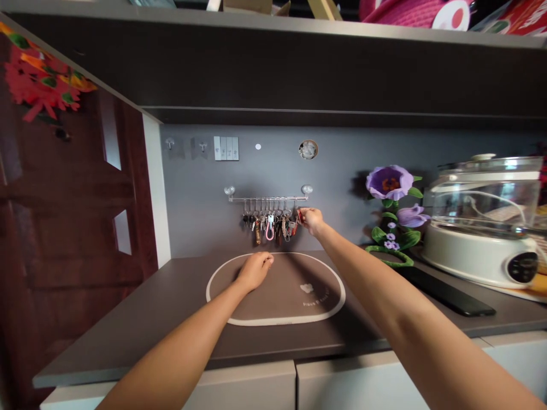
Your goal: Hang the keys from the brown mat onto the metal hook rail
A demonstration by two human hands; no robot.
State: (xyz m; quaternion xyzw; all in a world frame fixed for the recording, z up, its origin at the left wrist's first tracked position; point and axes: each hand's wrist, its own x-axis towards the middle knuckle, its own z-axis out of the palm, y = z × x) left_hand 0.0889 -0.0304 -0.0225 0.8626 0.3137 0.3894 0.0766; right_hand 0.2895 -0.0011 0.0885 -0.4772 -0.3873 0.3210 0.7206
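A metal key rack [269,199] is fixed to the grey wall by suction cups. Several bunches of keys [262,221] hang from its hooks, among them a pink-and-white carabiner [270,226] and a brown tag [257,232]. At the rack's right end, my right hand [311,220] pinches a small red key holder [299,216], mostly covered by the fingers. Lower down, my left hand [256,269] is over the brown oval mat [277,310] with its fingers curled in. Whatever those fingers hold, if anything, is hidden.
Purple knitted flowers [390,183] stand right of my right hand. Beside them are a black phone-like slab [453,293] and a clear-topped steamer [478,245]. A shelf [273,68] overhangs the counter [171,319]. A dark red door [72,239] is at left.
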